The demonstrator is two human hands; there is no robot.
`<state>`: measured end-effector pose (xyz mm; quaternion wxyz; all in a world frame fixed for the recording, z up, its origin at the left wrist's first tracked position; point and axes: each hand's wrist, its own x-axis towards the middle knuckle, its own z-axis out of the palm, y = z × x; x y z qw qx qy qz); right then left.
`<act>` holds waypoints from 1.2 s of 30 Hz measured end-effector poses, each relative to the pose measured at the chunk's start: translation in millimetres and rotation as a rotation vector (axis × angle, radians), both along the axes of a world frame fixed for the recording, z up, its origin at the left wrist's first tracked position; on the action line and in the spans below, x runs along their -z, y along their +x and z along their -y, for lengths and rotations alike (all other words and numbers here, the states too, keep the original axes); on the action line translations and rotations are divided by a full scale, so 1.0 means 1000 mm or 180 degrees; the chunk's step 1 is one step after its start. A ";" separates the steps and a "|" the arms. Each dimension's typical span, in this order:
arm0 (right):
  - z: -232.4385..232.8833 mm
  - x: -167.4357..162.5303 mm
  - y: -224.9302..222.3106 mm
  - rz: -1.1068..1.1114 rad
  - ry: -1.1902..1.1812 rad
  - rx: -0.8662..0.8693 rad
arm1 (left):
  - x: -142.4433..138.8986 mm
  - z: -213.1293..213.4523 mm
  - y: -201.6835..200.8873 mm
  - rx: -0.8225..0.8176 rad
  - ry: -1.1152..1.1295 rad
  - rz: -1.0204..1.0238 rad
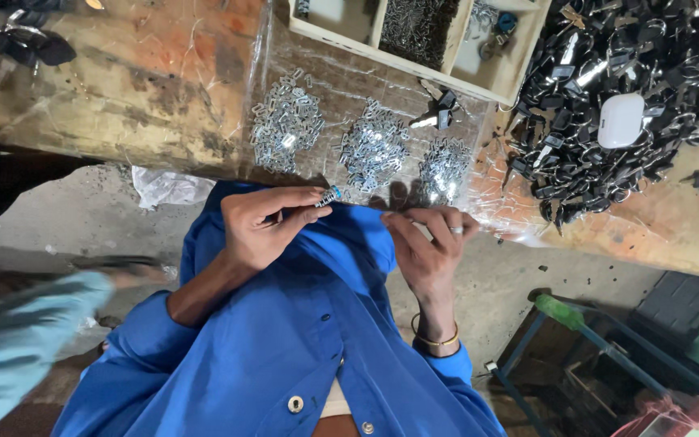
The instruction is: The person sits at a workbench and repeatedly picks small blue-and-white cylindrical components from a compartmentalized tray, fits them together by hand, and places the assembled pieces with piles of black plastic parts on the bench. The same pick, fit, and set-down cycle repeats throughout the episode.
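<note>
My left hand [262, 225] pinches a small silver metal piece with a blue bit [329, 196] at the table's near edge. My right hand [430, 243], with a ring and a bangle, is curled beside it, fingertips at the edge of a clear plastic sheet [341, 77]. Whether it holds anything is hidden. Three heaps of small silver clips lie on the sheet just beyond the hands: left heap [287, 121], middle heap [374, 150], right heap [444, 168]. My blue shirt [285, 340] fills the lower middle.
A large pile of black and metal key-ring parts [608, 57] lies at the right, with a white rounded case [620, 120] on it. A divided wooden tray [495, 73] stands at the back. Another person's blurred teal sleeve [18, 340] is at the left. A green-handled metal frame [560, 310] is below right.
</note>
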<state>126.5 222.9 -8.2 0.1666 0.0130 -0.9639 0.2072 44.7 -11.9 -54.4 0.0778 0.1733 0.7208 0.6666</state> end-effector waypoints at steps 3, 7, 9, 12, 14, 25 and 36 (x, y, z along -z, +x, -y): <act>0.007 -0.004 -0.002 0.0200 -0.0912 0.0019 | 0.000 -0.001 -0.001 0.0012 -0.0071 0.0207; 0.031 -0.004 -0.014 0.0220 -0.1911 0.0363 | 0.001 -0.005 -0.001 -0.0079 -0.0199 -0.0013; 0.041 -0.004 -0.021 0.0307 -0.1961 0.0348 | 0.001 -0.007 -0.001 -0.0081 -0.0225 -0.0098; 0.051 -0.004 -0.028 0.0337 -0.1874 0.0178 | 0.001 -0.009 0.000 -0.0103 -0.0144 -0.0121; 0.059 -0.004 -0.032 0.0414 -0.2118 0.0467 | 0.000 -0.009 0.000 -0.0104 -0.0226 -0.0244; 0.033 -0.016 -0.025 0.0331 -0.0649 -0.0060 | 0.001 0.001 0.000 0.0136 -0.0370 -0.0848; 0.032 -0.003 -0.020 0.0332 -0.1422 0.0052 | 0.007 0.000 0.002 -0.0018 0.0255 0.0155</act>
